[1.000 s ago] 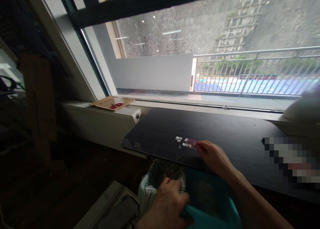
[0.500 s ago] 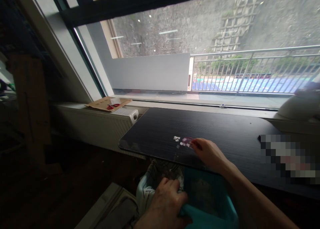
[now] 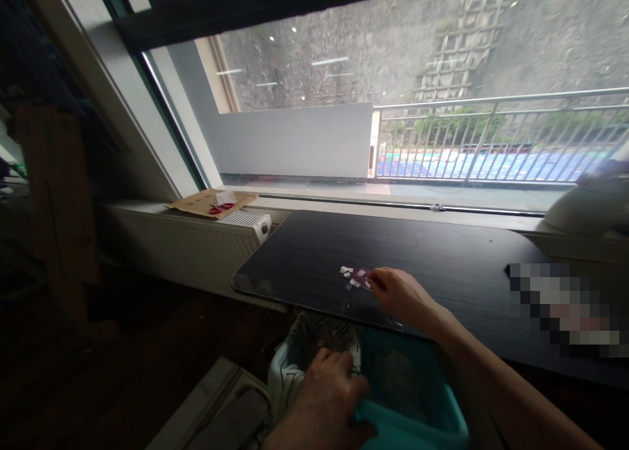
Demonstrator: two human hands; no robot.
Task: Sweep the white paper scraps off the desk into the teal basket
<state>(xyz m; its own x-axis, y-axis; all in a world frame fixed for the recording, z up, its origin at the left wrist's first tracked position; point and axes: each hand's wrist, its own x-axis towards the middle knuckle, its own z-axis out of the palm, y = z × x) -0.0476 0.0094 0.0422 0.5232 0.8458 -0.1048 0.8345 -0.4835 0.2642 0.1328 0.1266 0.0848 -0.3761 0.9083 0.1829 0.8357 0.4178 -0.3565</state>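
Observation:
On the dark tabletop [image 3: 304, 253], my right hand [image 3: 398, 293] has its fingers closed at the edge of a thin, see-through purple-pink piece [image 3: 362, 277]; its exact kind does not show. Small white scraps [image 3: 346, 270] lie beside that piece, and some overlap it. Below the table's front edge, my left hand [image 3: 329, 391] is wrapped over the rim of a teal bin [image 3: 417, 420]. Pale, crumpled matter lies in the bin, too dim to name. A striped cloth or bag [image 3: 289, 378] hangs against the bin's left side.
A white radiator [image 3: 196, 247] stands left of the table, with red-handled scissors [image 3: 222, 208] on a brown envelope [image 3: 196, 204] above it. A blurred-out object [image 3: 565, 312] lies on the table's right. The window sill [image 3: 314, 204] runs behind.
My right hand has shifted slightly left over the scraps, and more of the purple-pink piece shows flat beside its fingers. My left hand stays on the bin's rim.

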